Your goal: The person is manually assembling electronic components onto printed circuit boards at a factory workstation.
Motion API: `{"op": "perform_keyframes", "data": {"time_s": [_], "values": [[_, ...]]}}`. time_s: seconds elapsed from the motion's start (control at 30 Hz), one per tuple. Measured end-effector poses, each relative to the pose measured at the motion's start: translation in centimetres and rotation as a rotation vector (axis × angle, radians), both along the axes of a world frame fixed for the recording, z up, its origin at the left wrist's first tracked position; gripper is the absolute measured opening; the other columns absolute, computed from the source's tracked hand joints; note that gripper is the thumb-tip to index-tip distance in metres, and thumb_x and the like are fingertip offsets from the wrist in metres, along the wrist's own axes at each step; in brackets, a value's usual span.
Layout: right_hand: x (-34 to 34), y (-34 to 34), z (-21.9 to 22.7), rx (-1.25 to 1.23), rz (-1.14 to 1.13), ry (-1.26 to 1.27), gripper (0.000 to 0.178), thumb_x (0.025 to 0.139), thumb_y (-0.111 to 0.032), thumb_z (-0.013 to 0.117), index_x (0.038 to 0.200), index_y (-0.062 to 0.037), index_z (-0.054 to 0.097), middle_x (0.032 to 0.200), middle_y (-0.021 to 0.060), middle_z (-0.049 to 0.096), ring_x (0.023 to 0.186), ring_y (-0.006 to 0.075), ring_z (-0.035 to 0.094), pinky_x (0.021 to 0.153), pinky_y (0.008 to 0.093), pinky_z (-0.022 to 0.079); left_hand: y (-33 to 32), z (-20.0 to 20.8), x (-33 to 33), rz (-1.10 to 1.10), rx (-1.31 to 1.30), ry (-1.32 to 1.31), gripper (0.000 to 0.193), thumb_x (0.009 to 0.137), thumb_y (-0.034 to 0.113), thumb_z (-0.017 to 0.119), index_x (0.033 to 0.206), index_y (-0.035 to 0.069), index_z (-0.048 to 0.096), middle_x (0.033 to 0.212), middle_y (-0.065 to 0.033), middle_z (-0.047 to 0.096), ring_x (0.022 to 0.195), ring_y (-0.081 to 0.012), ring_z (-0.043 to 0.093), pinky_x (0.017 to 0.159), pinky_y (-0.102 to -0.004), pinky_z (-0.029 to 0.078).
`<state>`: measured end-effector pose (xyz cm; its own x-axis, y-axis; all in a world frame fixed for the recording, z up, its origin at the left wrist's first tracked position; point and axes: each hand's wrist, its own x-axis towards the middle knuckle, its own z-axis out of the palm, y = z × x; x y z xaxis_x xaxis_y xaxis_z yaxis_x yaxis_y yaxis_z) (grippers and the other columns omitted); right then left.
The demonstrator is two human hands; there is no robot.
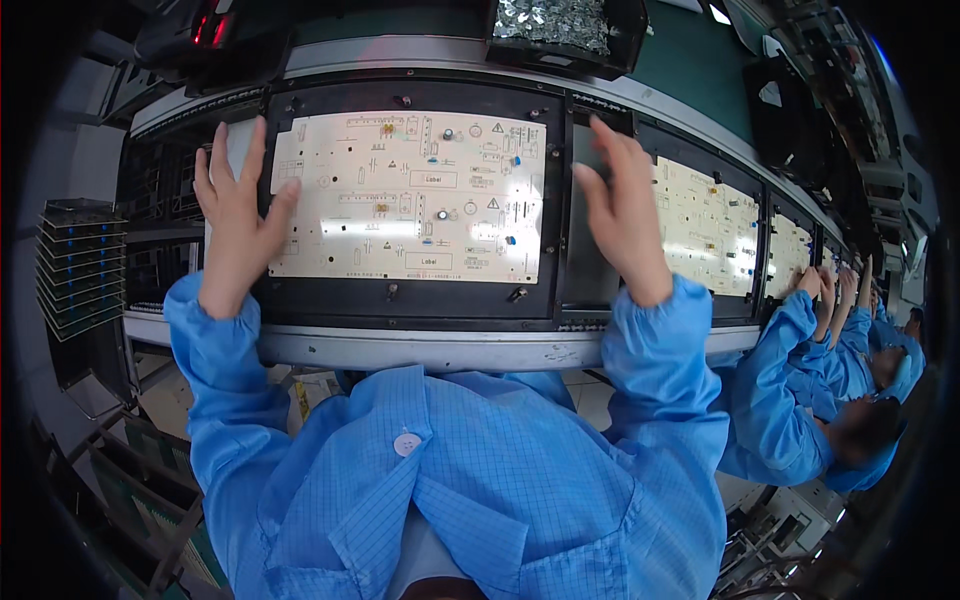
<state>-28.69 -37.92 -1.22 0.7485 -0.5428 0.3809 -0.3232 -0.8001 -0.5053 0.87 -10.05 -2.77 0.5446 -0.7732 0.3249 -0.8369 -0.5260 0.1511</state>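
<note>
Cream-white circuit board (405, 197), flat and rectangular, lies in a black carrier frame (400, 300) on a grey conveyor rail (420, 350); this board serves as the landmark. Two small white rectangular labels sit on the board, one near its centre and one near its lower edge, and yellow triangular warning marks are printed toward its right side. Small blue and grey components stand scattered across its printed surface.

Left of the board, the left hand (235, 210) lies palm down with fingers spread, the thumb touching the board's left edge and the palm on the frame; it grips nothing. Right of the board, the right hand (625, 215) rests flat and open on a bare grey panel (590, 270) between the board and a second board (705, 225) of the same kind. The two hands are well apart, one on each side of the board. Both wrists end in light blue checked sleeves.

Above and right of the board, a black bin (560, 35) holds a heap of small shiny metal parts. Above and left, a dark device with a red glow (210, 28) sits behind the rail. Far right of the board, co-workers in blue coats (800, 400) reach their hands toward further boards along the same line. Far left, a rack of stacked dark trays (80, 265) stands beside the conveyor.
</note>
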Motion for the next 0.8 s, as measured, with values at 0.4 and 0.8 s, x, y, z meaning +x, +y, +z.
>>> {"op": "perform_keyframes", "data": {"time_s": [0.4, 0.8], "values": [[-2.8, 8.9, -1.5, 0.029, -0.237, 0.006, 0.022, 0.074, -0.001, 0.08, 0.094, 0.0015, 0.071, 0.092, 0.0124, 0.062, 0.086, 0.0279, 0.06, 0.072, 0.0343, 0.049, 0.5, 4.0, -10.6, -0.478, 0.221, 0.423, 0.036, 0.077, 0.02, 0.077, 0.108, 0.007, 0.064, 0.133, -0.011, 0.054, 0.129, -0.034, 0.045, 0.116, -0.0537, 0.026], [-2.7, 6.1, 1.1, 0.262, 0.025, 0.147, 0.027, 0.083, 0.001, 0.069, 0.109, -0.004, 0.072, 0.101, 0.0116, 0.064, 0.094, 0.0269, 0.06, 0.079, 0.0329, 0.05, 1.2, 0.9, -11.3, -0.48, 0.04, 0.202, 0.018, 0.077, 0.016, 0.073, 0.092, 0.008, 0.066, 0.119, -0.0064, 0.062, 0.122, -0.0308, 0.053, 0.113, -0.0627, 0.027]]}}
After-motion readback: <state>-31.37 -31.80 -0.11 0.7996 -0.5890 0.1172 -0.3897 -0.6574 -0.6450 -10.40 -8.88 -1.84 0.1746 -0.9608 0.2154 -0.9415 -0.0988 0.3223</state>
